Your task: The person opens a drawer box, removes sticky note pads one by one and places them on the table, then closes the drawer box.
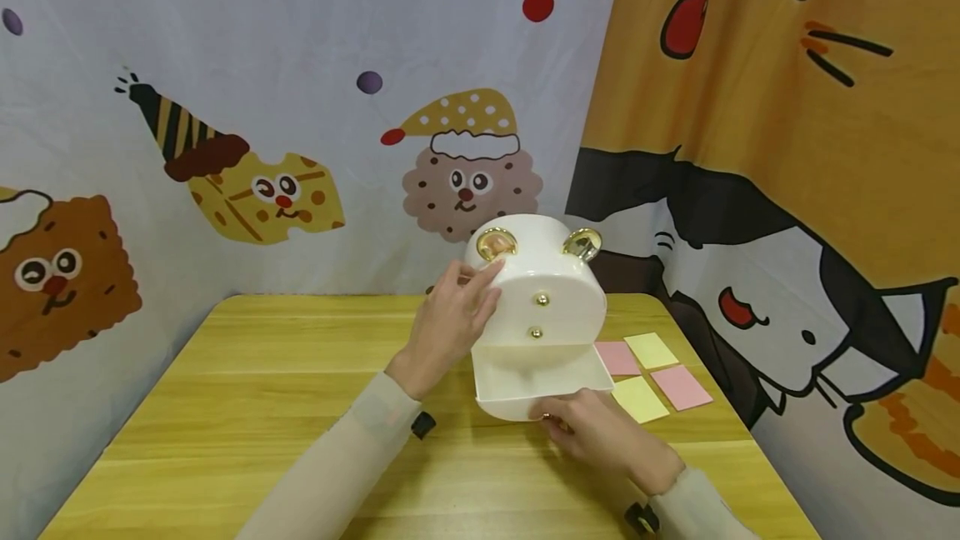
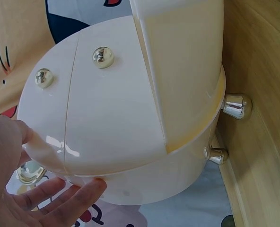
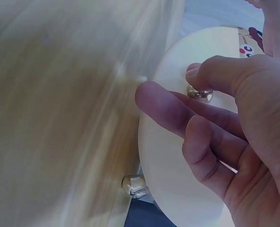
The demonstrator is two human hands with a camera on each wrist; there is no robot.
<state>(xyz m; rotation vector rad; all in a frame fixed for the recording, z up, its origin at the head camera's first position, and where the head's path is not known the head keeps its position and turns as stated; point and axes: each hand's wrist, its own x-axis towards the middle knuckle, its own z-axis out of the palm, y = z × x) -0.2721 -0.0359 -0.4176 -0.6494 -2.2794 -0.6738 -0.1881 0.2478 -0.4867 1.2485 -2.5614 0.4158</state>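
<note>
A white rounded storage box [image 1: 547, 277] with gold ears stands upright on the table. Its lowest drawer [image 1: 543, 408] is pulled out, and the inside shows no contents. Two upper drawer fronts, each with a gold knob [image 2: 103, 57], are in place. My left hand [image 1: 453, 315] rests against the box's left side, fingers fairly straight on the curved wall in the left wrist view. At the front of the pulled-out drawer, my right hand [image 1: 588, 432] pinches its gold knob [image 3: 200, 93] between thumb and index finger; the remaining fingers are loosely bent.
Pink and yellow paper squares [image 1: 681, 387] lie right of the box on the wooden table [image 1: 300, 390]. Small gold feet [image 2: 237, 106] support the box. Cartoon-printed curtains [image 1: 300, 40] hang behind the table and along its sides.
</note>
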